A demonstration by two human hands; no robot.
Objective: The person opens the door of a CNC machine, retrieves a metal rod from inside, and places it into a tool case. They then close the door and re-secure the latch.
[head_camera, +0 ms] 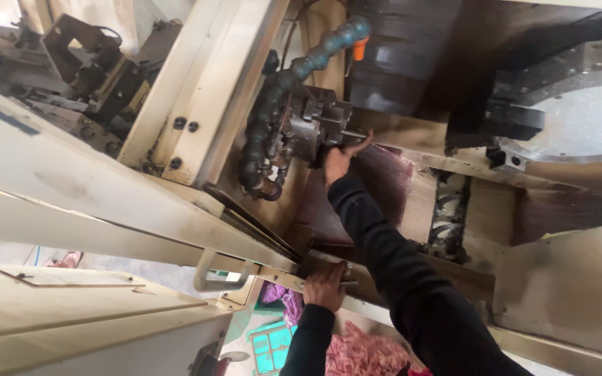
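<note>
Grimy cream machine enclosure (71, 188), door open, both hands inside.

Right hand (339, 159) reaching deep, thumb and fingers spread apart, touching the thin metal rod (354, 134) sticking out of the steel chuck block (315, 129); whether pinching it, cannot tell. Blue segmented coolant hose (301, 66) just above and left of that hand. Left hand (325, 284) nearer, curled shut over the enclosure's lower rail edge (273, 275), beside a metal door handle (217, 278). Pink rags (367, 351) below it.

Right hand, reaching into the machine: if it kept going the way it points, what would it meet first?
The right hand points up-left at the metal chuck block. Its fingers already seem to touch the short rod sticking out there, so the block comes first, though depth is unclear.
</note>
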